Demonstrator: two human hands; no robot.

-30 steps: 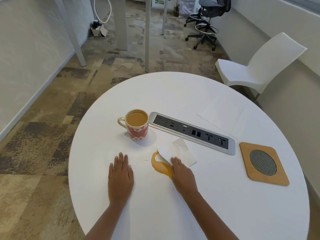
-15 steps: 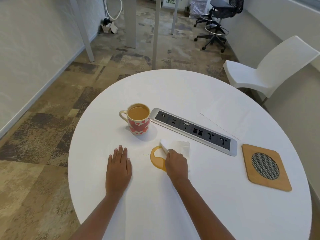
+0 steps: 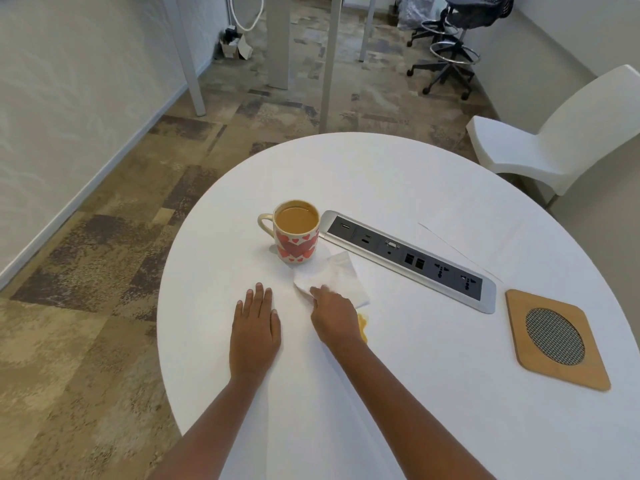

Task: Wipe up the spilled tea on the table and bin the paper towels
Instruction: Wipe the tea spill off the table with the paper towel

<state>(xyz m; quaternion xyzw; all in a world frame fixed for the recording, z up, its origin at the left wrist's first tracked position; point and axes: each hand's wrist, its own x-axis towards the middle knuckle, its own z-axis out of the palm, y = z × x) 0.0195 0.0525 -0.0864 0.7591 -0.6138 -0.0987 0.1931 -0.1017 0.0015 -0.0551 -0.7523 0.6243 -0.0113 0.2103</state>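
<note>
Mug [image 3: 297, 237] and socket strip [image 3: 408, 258] flank paper towel [image 3: 336, 275].

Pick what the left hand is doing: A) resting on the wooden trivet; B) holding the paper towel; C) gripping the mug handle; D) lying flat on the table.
D: the left hand lies flat, fingers straight, on the white table, apart from the mug; the right hand holds the paper towel.

One head-worn wide view looks forward and down over the table [image 3: 398, 174] from its near edge, apparently from standing height.
</note>
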